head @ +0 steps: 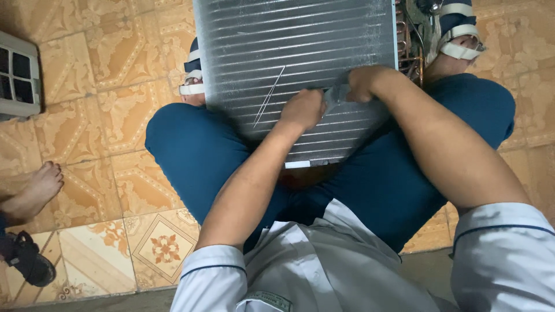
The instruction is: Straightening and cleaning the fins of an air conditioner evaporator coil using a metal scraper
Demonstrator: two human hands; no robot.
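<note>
A grey finned metal coil panel leans between my knees, its fins running in fine horizontal lines with a pale diagonal scratch near the middle. My left hand is curled against the panel's lower face. My right hand grips a small grey flat tool whose tip lies on the fins between both hands. Copper tubing shows at the panel's right edge. I squat in blue trousers and striped sandals.
Patterned orange floor tiles surround me. A white plastic grille piece lies at the left edge. Another person's bare foot and a black sandal are at lower left.
</note>
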